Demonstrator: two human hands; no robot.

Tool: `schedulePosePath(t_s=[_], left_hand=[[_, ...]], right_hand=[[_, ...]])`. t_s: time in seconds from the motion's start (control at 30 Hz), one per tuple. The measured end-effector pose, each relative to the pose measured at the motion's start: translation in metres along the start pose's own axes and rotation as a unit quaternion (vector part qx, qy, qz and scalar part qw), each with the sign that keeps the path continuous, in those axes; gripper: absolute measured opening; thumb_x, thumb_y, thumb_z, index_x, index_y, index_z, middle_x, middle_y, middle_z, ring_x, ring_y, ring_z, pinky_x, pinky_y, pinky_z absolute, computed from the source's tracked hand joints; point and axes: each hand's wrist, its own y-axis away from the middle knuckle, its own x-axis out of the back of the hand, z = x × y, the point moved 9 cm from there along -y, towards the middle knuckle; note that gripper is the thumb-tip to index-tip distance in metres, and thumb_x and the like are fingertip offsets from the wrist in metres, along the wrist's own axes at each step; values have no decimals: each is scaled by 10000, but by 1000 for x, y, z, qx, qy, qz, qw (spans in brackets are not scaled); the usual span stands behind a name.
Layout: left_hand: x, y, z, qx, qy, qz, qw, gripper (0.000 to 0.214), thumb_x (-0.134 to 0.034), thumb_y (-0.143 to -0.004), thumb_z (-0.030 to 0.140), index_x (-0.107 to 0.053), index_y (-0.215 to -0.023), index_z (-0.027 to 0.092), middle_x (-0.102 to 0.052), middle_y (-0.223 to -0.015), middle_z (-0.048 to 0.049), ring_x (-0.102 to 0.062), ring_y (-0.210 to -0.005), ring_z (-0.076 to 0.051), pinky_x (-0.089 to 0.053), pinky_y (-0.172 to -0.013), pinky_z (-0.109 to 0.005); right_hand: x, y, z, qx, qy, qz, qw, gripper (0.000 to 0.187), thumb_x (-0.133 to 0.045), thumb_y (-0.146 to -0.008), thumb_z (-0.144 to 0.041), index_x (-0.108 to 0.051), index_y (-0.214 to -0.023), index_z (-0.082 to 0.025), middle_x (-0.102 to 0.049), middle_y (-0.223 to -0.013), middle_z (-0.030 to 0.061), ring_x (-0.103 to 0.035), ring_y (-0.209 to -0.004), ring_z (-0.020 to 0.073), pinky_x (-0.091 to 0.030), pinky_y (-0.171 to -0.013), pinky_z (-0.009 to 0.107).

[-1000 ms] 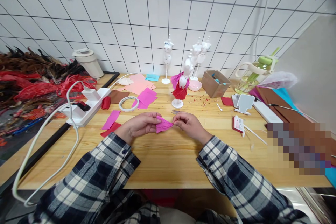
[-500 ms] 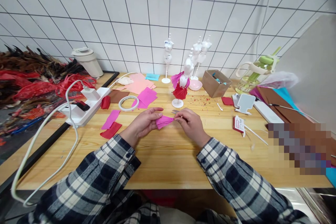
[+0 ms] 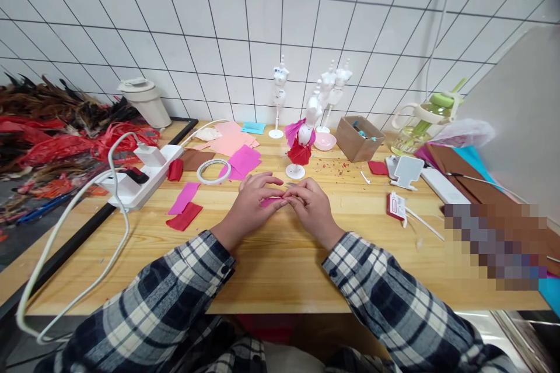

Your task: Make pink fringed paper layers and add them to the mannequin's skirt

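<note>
A small pleated pink paper piece (image 3: 270, 201) lies between my two hands just above the wooden table (image 3: 280, 268). My left hand (image 3: 251, 201) covers most of it, fingers curled over and pinching it. My right hand (image 3: 311, 204) pinches its right end, fingertips touching those of the left. Only a thin pink strip shows between the fingers. Just beyond my hands stands a small white mannequin (image 3: 301, 140) dressed in pink and red paper.
Pink and red paper scraps (image 3: 186, 207), a tape ring (image 3: 213, 172) and a white power strip (image 3: 144, 175) lie at left. Two bare white mannequins (image 3: 280, 96), a cardboard box (image 3: 361, 139), a green-lidded bottle (image 3: 422, 119) and a red card (image 3: 396, 206) are behind and right. Feathers (image 3: 56, 122) pile far left.
My hands have come together over the pink paper, pressing its fanned pleats closed, and moved slightly away from me toward the dressed mannequin.
</note>
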Motion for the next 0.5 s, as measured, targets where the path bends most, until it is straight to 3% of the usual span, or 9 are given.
schedulePosePath(t_s=[0.17,0.33,0.5], left_hand=[[2,0,0,9,-36,-7,999,177,-634,-863,379,-781,-896,287,-712,-1139,-57,-516,-1261,-284,-271,-1115,-504],[5,0,3,11,-66,-8,998,180,-602,-882,330,-777,-856,297,-733,-1058,-42,-527,-1251,-288,-148,-1146,-555],[3,0,4,3,-70,-11,997,194,-589,-881,332,-774,-845,284,-738,-1008,-43,-559,-1204,-274,-178,-1136,-531]], right_hand=[[2,1,4,-14,-14,22,1000,144,-609,-912,-277,-729,-894,-201,-563,-840,44,-551,-749,160,-466,-701,285],[4,2,6,-30,-9,33,999,149,-622,-905,-308,-734,-899,-210,-571,-849,46,-553,-741,159,-470,-700,287],[5,2,2,-15,26,29,999,161,-614,-909,-320,-738,-901,-219,-570,-843,52,-567,-769,169,-467,-690,286]])
